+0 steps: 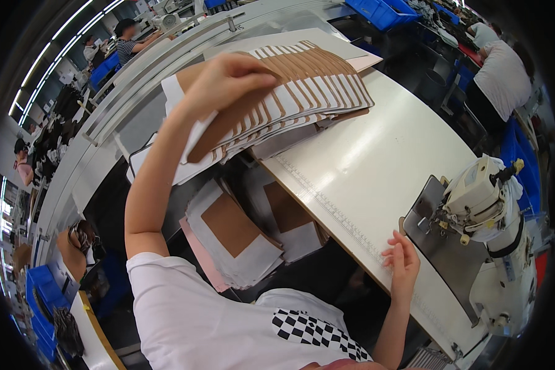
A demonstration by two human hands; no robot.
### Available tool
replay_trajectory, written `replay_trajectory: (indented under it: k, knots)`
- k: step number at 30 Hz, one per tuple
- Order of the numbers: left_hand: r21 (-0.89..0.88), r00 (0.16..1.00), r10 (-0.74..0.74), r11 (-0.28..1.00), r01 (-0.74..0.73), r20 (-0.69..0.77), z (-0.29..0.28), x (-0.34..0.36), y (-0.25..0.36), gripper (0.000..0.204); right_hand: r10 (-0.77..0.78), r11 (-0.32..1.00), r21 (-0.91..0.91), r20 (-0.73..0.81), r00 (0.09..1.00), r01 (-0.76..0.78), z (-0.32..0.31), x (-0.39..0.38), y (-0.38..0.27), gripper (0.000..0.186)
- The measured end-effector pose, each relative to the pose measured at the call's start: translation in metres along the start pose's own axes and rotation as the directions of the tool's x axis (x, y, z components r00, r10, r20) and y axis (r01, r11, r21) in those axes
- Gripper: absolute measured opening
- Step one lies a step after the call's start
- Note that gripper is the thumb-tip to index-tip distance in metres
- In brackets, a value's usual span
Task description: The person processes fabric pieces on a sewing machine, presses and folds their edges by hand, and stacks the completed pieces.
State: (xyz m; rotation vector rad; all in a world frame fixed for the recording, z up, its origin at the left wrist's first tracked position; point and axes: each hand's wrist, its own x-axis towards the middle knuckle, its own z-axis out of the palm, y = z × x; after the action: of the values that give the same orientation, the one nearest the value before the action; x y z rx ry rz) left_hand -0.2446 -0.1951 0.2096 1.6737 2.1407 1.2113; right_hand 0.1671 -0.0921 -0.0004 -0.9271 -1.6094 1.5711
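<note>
Over the fanned stack of brown-and-white flat pieces (317,86) at the far side of the table, my left hand (231,77) is closed. It pinches the edge of a brown panel (228,126), which hangs tilted below the fingers; whether it is fabric or leather I cannot tell. My right hand (402,262) rests by the near edge of the white work table (376,139), fingers extended and holding nothing. Just beyond that hand lies the metal plate of a sewing machine (478,191).
Lower down, beside my lap, are more stacked brown-and-white pieces (231,228) and a second such pile (287,213). A ruler strip (327,206) runs along the table edge. A blue bin (382,12) stands at the back. A person in white (502,77) bends at the right.
</note>
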Motion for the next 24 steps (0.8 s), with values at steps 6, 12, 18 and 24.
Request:
replay_trajectory:
  k: [6,12,18,24]
  knots:
    - [-0.399,0.602,0.38,0.91,-0.11,0.702,0.184,-0.07,0.052,0.035,0.311,0.821,0.356,0.376,0.873,-0.446,0.038,0.003,-0.043,0.059]
    - [-0.585,0.43,0.404,0.646,0.491,0.807,0.246,-0.049,0.016,0.036,0.234,0.933,0.213,0.256,0.938,-0.291,0.019,-0.058,-0.014,0.068]
    - [0.185,0.906,0.414,0.887,-0.423,0.087,0.32,0.034,-0.045,0.047,0.265,0.941,-0.273,0.228,0.937,-0.2,0.014,-0.095,0.024,0.025]
    - [0.2,0.655,0.028,0.941,-0.272,0.755,0.324,0.065,0.033,0.047,0.281,0.768,-0.638,0.424,0.861,0.063,-0.023,-0.101,0.002,0.016]
